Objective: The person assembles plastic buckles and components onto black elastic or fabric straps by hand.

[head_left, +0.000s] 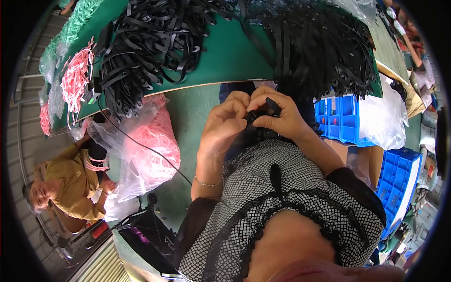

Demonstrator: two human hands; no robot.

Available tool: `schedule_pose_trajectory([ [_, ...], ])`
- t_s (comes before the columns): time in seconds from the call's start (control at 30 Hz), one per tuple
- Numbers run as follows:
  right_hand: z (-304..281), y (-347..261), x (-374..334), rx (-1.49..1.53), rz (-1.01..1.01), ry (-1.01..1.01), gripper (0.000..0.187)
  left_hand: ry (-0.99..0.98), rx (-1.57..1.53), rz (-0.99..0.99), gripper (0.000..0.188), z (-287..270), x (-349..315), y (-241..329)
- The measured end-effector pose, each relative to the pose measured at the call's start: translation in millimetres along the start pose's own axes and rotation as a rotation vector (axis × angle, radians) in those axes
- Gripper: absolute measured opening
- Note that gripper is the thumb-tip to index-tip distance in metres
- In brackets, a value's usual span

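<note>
- Seeing a green table (pixel 230 58) spanning the upper view.
- Noting heaps of black straps (pixel 157 42) on it, one left, one right.
- Seeing a pink bundle (pixel 157 138) in clear plastic, left of the hands.
- Noting blue crates (pixel 337 120) at right.
- Pinching with left hand (pixel 224 120), thumb against fingers; pinching likewise with right hand (pixel 283 113).
- Holding between them a small black piece (pixel 273 106), just short of the table's near edge.

1. Held black piece (pixel 273 107): smooth-looking.
2. Black straps (pixel 155 42): cloth webbing, softly shiny.
3. Tabletop (pixel 230 54): smooth, low sheen.
4. Pink-filled bag (pixel 155 145): thin, crinkled, glossy clear plastic.
5. Blue crates (pixel 399 181): smooth plastic.
6. Box (pixel 339 149): matt brown cardboard.
</note>
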State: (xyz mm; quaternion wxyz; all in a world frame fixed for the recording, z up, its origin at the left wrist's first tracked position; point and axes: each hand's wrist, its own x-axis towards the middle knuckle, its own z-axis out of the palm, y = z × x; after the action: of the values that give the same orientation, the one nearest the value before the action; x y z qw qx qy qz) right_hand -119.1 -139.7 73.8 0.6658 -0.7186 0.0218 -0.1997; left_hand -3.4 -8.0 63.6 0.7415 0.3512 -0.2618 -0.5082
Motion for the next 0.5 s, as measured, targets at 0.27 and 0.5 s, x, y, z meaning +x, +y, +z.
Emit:
schedule_pose_trajectory([
  [0.27, -5.7, 2.6, 5.9, -0.101, -0.131, -0.026, 0.025, 0.046, 0.07, -0.042, 0.012, 7.2, 1.6, 6.6],
  [0.5, -8.6, 3.5, 7.1, -0.174, -0.16, -0.042, 0.022, 0.076, 0.396, -0.151, 0.019, 7.4, -2.1, 12.2],
])
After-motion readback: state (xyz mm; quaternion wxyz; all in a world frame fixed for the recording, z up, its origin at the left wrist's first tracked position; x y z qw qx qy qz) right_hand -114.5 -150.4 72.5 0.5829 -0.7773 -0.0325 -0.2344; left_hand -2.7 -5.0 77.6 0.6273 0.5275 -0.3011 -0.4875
